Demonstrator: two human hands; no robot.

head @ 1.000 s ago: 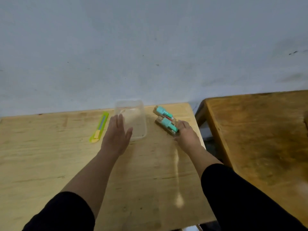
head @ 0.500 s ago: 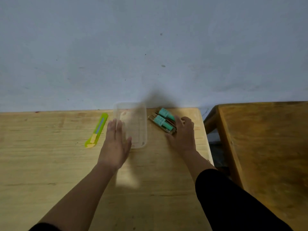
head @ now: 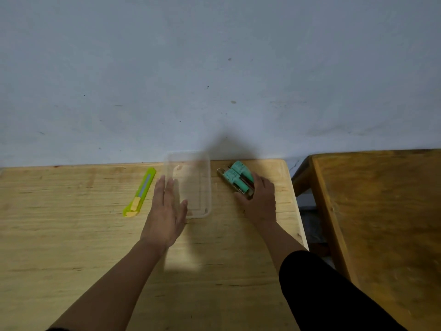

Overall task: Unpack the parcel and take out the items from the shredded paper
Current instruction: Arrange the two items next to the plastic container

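Items: two teal and brown packs (head: 238, 181) lie side by side near the far right corner of the light wooden table (head: 71, 235), angled with their far ends toward the wall; what they contain is too blurred to tell.
Right hand: the right hand (head: 261, 199) rests on the near ends of the packs, fingers curled over them and touching them; whether it truly grips them cannot be told.
Clear box: a see-through plastic box (head: 202, 177) stands just left of the packs, at the far edge of the table, close to the wall.
Left hand: the left hand (head: 165, 211) lies flat with fingers stretched out and together, palm down, at the box's near left corner, the thumb against or over its rim.
Knife: a yellow-green utility knife (head: 139, 192) lies left of the left hand, apart from it, pointing toward the wall.
Sleeve: a black sleeve (head: 322, 295) covers the right forearm.
Wall: a pale grey wall (head: 214, 68) rises behind the table.
Second table: a darker wooden table (head: 381, 223) stands to the right, separated by a narrow gap.
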